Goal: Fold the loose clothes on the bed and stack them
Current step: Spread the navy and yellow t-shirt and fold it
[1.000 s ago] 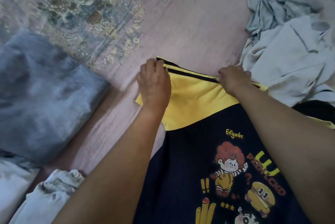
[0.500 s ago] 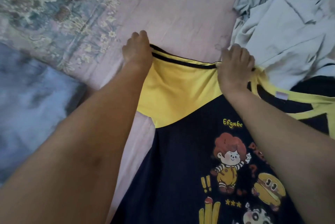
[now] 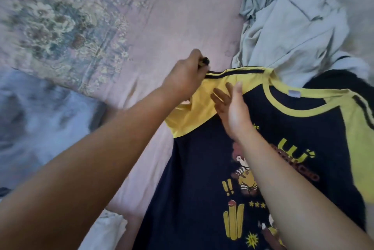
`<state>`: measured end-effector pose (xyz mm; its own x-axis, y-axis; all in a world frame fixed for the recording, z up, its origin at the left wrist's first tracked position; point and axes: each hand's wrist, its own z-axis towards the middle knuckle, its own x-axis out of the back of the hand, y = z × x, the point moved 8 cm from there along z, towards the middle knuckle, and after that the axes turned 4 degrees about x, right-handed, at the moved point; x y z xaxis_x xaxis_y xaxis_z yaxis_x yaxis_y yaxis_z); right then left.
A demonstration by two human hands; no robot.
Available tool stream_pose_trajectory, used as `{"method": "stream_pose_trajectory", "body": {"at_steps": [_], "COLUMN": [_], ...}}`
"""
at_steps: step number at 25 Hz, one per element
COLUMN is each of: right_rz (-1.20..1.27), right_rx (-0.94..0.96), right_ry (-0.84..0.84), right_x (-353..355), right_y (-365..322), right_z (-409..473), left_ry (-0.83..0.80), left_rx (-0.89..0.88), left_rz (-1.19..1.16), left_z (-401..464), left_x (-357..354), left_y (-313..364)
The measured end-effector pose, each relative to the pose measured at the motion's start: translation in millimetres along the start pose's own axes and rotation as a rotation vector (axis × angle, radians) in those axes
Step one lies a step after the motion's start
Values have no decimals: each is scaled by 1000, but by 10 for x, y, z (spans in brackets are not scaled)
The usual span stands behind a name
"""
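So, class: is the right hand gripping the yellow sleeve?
No: the right hand lies open and flat by the yellow sleeve; the left hand grips it.

Single head-worn wide-angle view, looking forward and steeply down over both forearms, close above the bed [image 3: 182,27], T-shirt [image 3: 202,168] filling the lower right, loose grey clothes [image 3: 293,27] at upper right, edges bowed and blurred

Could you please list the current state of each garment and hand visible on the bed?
Navy and yellow T-shirt: spread flat, front up, unfolded.
Yellow sleeve: lifted at its cuff.
Left hand: gripping the sleeve cuff.
Right hand: open, flat on the shirt.
Grey clothes: crumpled, unfolded.
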<state>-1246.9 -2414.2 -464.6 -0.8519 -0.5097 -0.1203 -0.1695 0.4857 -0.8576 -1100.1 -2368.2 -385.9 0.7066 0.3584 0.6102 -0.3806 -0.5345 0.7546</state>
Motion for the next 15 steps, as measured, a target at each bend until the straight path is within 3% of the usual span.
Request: {"method": "stream_pose_trajectory", "body": {"at_steps": [2, 5, 7, 9, 12, 15], "right_rz": [264, 190, -16, -278, -531, -1121], "right_rx": [-233, -328, -338, -298, -209, 8], "right_ry": [-35, -21, 1, 86, 249, 221], "right_x": [242, 740, 988, 1165, 1380, 1288], "right_y": [-54, -13, 85, 133, 106, -111], "right_z": [-47, -81, -55, 26, 134, 225], "left_ry": [-186, -471, -383, -211, -319, -215], "left_rx": [37, -11, -93, -191, -269, -355], "left_rz": [-107, -181, -138, 146, 710, 829], "left_z": [-185, -593, -826, -1006, -1194, -1240], "left_x": [-545, -1296, -1406, -1358, -1437, -1350], "left_y": [265, 498, 334, -54, -735, -852]}}
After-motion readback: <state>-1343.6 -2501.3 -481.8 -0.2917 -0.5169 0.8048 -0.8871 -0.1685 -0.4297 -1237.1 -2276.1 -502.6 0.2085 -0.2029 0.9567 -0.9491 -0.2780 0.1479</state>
